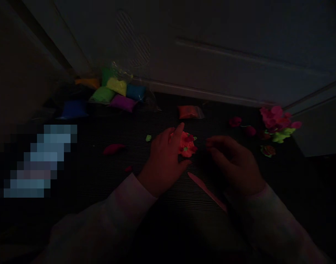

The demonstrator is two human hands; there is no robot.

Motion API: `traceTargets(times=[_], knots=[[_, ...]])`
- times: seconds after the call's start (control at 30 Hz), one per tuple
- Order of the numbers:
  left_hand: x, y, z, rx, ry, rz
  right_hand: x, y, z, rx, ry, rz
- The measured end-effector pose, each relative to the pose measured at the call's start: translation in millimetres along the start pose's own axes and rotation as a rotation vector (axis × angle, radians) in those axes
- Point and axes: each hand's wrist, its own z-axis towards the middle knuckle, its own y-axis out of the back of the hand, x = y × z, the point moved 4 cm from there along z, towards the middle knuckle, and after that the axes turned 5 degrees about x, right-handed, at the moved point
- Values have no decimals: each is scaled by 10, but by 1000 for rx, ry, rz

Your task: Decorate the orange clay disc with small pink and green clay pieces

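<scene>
An orange-red modelling clay piece (186, 146), with small dark red petals and green bits on top, lies on the dark table. Around its left side curves my left hand (166, 159), index finger against its edge and thumb near its front, steadying it. My right hand (236, 165) hovers just right of the piece, apart from it. Its thumb and fingertips are drawn close together; whatever they may hold is too dark to make out. Below the piece, between both hands, a pink plastic clay knife (206, 190) lies slanted.
Several bags of coloured clay (122, 102) are heaped at the back left; an orange bag (190, 112) lies behind my hands. Left are a red clay lump (113, 148) and a green scrap (148, 138). Pink clay flowers (277, 117) stand right, before a pale wall (225, 73).
</scene>
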Motion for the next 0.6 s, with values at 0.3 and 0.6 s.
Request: traceTargets(times=[0.3, 0.6], knots=[[17, -6, 26, -8, -8, -40, 89, -160, 77, 186, 209, -32], [-6, -5, 25, -7, -28, -48, 68, -172, 91, 194, 183, -32]])
